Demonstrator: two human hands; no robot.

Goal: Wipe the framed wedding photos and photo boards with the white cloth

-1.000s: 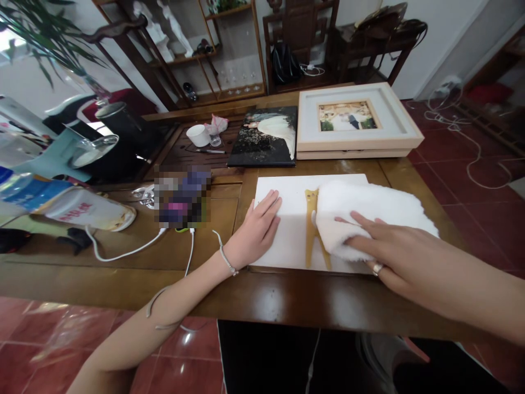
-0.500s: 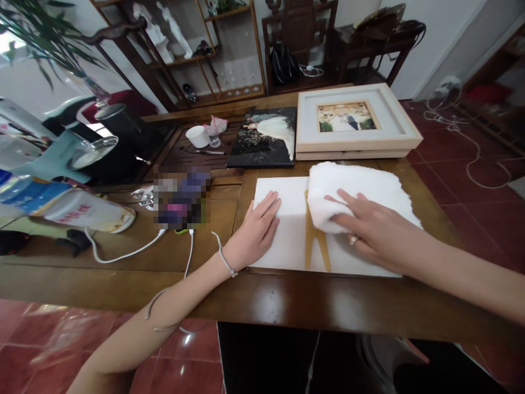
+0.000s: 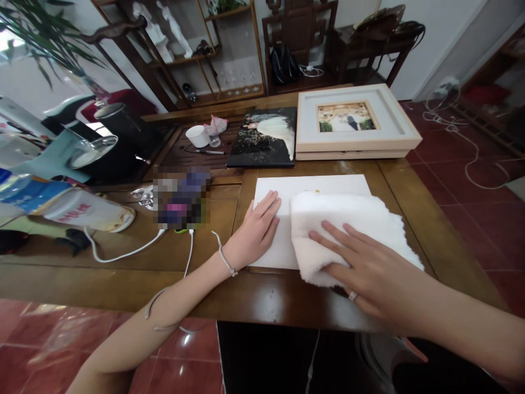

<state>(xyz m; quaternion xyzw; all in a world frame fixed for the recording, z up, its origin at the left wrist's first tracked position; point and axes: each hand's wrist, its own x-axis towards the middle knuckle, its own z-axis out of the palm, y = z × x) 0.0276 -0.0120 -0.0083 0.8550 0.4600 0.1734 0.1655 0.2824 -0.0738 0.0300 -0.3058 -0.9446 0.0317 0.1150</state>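
My left hand (image 3: 258,232) lies flat on the left part of a white board (image 3: 287,189), its fingers stretched out. On the board's right part my right hand (image 3: 365,265) holds a folded, fluffy white cloth (image 3: 356,210), pressing it down with the fingers spread across its top. The cloth's near edge hangs over the board's near edge. It hides most of the yellow figure on the board; only a small yellow bit (image 3: 316,191) shows above it.
Behind the board stand a dark photo panel (image 3: 262,137) and a pale wooden picture frame (image 3: 356,145). To the left are a white cup (image 3: 197,136), a blurred-out object (image 3: 182,198), white cables (image 3: 123,259) and a plastic bottle (image 3: 90,209). The wooden table's (image 3: 270,298) near edge runs below.
My right hand has moved the cloth toward me and slightly left. It now covers the yellow figure's legs, and the board's far right part has come into view. My left hand has stayed still.
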